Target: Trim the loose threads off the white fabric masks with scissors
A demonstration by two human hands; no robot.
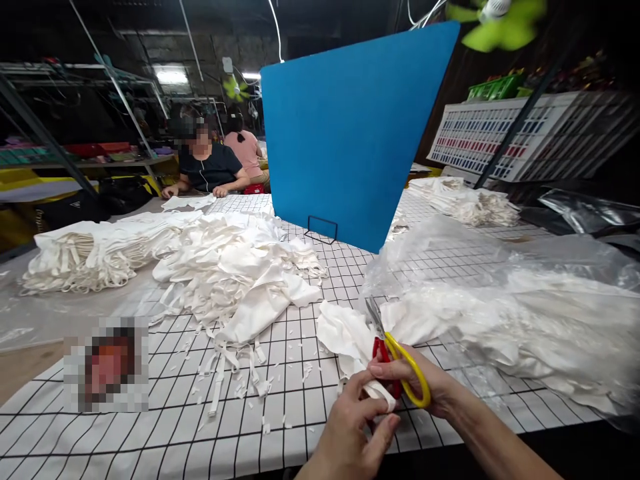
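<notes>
Scissors [391, 343] with one red and one yellow handle are gripped in my right hand [425, 381]. Their blades point up and away over the table. Close beside it, the fingers of my left hand [356, 421] pinch a white strap [384, 395] that curves in a loop. The strap seems to belong to a white cloth piece [345, 331] lying just beyond both hands. To the left is a loose heap of white garments [240, 260] with straps trailing from it. Small white scraps [267, 423] are strewn over the checked table cover [170, 400].
A blue panel [345, 140] stands on the table behind a wire stand [321, 229]. Stacked white garments [90, 257] lie at left. A clear plastic bag [550, 320] of white cloth covers the right side. Two people [213, 167] sit across the table.
</notes>
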